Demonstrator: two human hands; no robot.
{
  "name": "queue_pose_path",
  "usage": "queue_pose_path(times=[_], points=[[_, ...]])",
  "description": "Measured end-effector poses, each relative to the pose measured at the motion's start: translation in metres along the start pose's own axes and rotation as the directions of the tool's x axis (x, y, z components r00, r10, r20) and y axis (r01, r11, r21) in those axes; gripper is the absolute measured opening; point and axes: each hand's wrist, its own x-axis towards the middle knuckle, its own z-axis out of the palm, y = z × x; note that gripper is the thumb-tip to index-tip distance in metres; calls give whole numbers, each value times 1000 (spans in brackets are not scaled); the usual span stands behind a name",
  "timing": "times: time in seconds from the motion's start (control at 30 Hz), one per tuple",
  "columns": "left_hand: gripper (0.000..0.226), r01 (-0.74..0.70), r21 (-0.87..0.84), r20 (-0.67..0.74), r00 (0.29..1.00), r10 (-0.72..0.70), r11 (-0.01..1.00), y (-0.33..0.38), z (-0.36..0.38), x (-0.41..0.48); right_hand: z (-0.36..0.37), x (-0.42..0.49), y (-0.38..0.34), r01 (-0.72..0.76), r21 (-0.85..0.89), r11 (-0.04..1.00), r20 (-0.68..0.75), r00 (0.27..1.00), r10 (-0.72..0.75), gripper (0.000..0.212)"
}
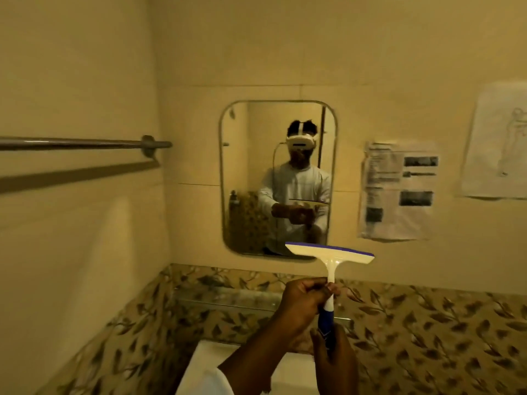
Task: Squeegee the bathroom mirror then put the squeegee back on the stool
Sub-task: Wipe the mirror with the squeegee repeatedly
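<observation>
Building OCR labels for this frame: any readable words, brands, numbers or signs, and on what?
None legible.
On the printed sheet right of the mirror: text blocks beside dark photos, too blurred to read.
On the sketch sheet further right: small mark near the bottom, unreadable.
On the squeegee handle: pale marking on the blue grip, too small to read.

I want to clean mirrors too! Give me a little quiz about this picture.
1. True or false: only one hand holds the squeegee.
2. What colour is the handle part gripped by the right hand? A red, B blue, C green.
3. Fill in: in the picture, the metal towel rail is on the wall to the ____ of the mirror.

Key: 1 false, the left hand grips it too; 2 B; 3 left.
</observation>
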Motion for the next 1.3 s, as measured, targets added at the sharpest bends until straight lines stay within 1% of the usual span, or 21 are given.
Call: queue_pose_path(times=[0.07,0.1,0.2,0.27,0.33,0.43,0.57,0.67,0.73,0.8,0.87,1.0,1.1,1.2,1.3], points=[[11,-28,-14,-41,999,27,1000,12,-31,-4,26,-5,-28,19,-2,1000,-1,1000,-19,13],[10,-40,-39,-59,998,38,998,18,-47,-6,41,-8,-40,58,22,998,-7,998,-58,14],[11,-71,-84,-87,994,63,994,34,-90,-13,79,-13,-59,112,17,994,29,993,-113,12],[10,-79,-96,-100,993,69,992,44,-111,-18,96,-17,-72,131,31,991,41,990,-133,13],[13,-93,-79,-104,991,85,992,51,-129,-20,111,-23,-85,145,72,987,42,988,-148,15],[12,-103,-78,-110,990,94,992,61,-142,-22,121,-27,-98,162,135,977,41,985,-169,16],[8,-136,-118,-150,982,117,984,72,-139,-18,120,-21,-107,189,172,967,5,981,-192,13],[13,-163,-136,-190,972,136,977,81,-124,-14,110,-10,-108,219,185,958,-11,975,-221,13],[14,-180,-134,-196,969,152,974,88,-111,-10,101,-1,-110,245,210,946,-28,969,-245,15],[20,-199,-125,-196,965,172,972,98,-97,-6,93,10,-115,277,242,930,-46,961,-274,17],[24,-219,-101,-206,959,194,971,108,-88,-1,86,20,-122,292,274,916,-40,955,-293,19],[24,-254,-85,-250,941,226,963,127,-83,5,77,36,-139,314,287,905,-9,945,-326,18],[21,-292,-51,-246,931,271,955,142,-84,6,70,48,-156,349,291,891,-11,932,-362,20],[24,-330,-30,-227,922,315,944,162,-86,12,68,59,-177,406,291,866,-40,910,-413,20],[15,-363,-30,-199,915,351,931,182,-90,19,70,69,-198,438,300,847,-62,895,-441,23]])
